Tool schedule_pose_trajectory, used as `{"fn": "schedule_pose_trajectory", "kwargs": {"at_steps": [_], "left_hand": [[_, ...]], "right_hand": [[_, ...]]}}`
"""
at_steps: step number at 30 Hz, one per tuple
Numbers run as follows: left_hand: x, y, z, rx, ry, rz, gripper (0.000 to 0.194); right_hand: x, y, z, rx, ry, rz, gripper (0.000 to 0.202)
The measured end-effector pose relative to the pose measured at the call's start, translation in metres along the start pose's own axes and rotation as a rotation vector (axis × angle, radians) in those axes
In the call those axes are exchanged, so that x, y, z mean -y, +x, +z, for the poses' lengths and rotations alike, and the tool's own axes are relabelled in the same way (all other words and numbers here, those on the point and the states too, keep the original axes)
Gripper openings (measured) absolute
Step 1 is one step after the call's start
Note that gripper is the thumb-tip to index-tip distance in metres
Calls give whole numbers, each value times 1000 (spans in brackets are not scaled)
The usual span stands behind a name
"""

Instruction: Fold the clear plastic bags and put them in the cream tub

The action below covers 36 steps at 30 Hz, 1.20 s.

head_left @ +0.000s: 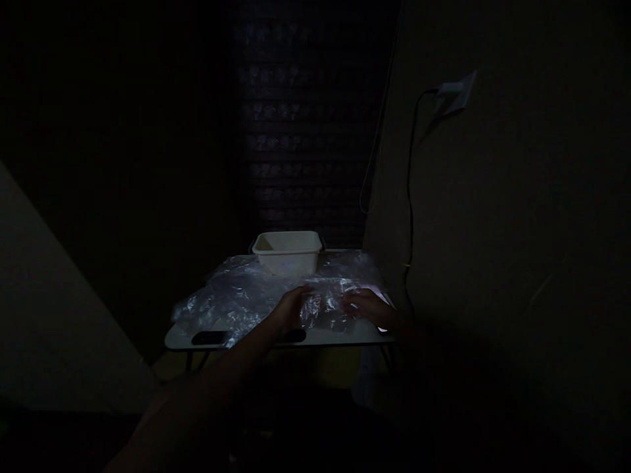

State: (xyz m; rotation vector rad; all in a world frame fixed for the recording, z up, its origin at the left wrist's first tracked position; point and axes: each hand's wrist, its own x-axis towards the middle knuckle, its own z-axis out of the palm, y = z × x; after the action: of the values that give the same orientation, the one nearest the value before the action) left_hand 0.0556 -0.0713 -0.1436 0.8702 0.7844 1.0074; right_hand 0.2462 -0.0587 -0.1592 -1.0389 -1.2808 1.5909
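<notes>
In the dim light, a clear plastic bag [325,305] is stretched between my two hands above the front of a small white table [325,338]. My left hand [290,309] is closed on the bag's left side. On its right side my right hand [365,305] grips the bag, fingers curled toward the middle. Whether anything lies inside the bag is too dark to make out. More crumpled clear plastic bags [236,292] cover the table's left part, and others [352,263] lie at the back right.
A white plastic tub [288,263] stands at the table's back. Beside my right hand is a bright-edged flat object [383,302], partly hidden. A black cord [411,184] hangs from a wall outlet [456,95] on the right. A dark blind [296,144] covers the back.
</notes>
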Motion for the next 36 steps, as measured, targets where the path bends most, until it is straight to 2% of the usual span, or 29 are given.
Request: {"fn": "schedule_pose_trajectory", "kwargs": {"at_steps": [3, 6, 8, 10, 14, 17, 20, 24, 26, 28, 33, 36], "left_hand": [[-10, -5, -5, 165, -98, -103, 40], [-17, -7, -12, 375, -134, -255, 60], [-16, -7, -14, 458, -85, -340, 66], [-12, -5, -12, 476, -8, -397, 60], [-1, -6, -5, 346, 256, -358, 26], [3, -8, -2, 263, 406, -305, 16], [1, -9, -2, 190, 317, -205, 15], [-4, -6, -6, 102, 202, -84, 15], [-6, -3, -6, 64, 158, -39, 18], [-7, -1, -7, 34, 123, -3, 19], [-7, 1, -8, -8, 90, 37, 18], [-6, 2, -11, -14, 90, 48, 17]], "right_hand": [[6, -1, -6, 64, -44, 34, 12], [15, -4, -12, 211, -125, 100, 12], [19, -6, -14, 291, -173, 147, 12], [22, -7, -13, 336, -210, 193, 11], [24, -8, -4, 415, -246, 255, 10], [23, -7, 2, 366, -140, 234, 7], [19, -4, 4, 299, 45, 218, 15], [13, 0, 9, 300, 357, 205, 40], [10, 0, 14, 287, 443, 204, 43], [7, 0, 21, 280, 464, 202, 38], [2, 0, 30, 186, 332, 92, 5], [1, 1, 28, 125, 265, 68, 3]]}}
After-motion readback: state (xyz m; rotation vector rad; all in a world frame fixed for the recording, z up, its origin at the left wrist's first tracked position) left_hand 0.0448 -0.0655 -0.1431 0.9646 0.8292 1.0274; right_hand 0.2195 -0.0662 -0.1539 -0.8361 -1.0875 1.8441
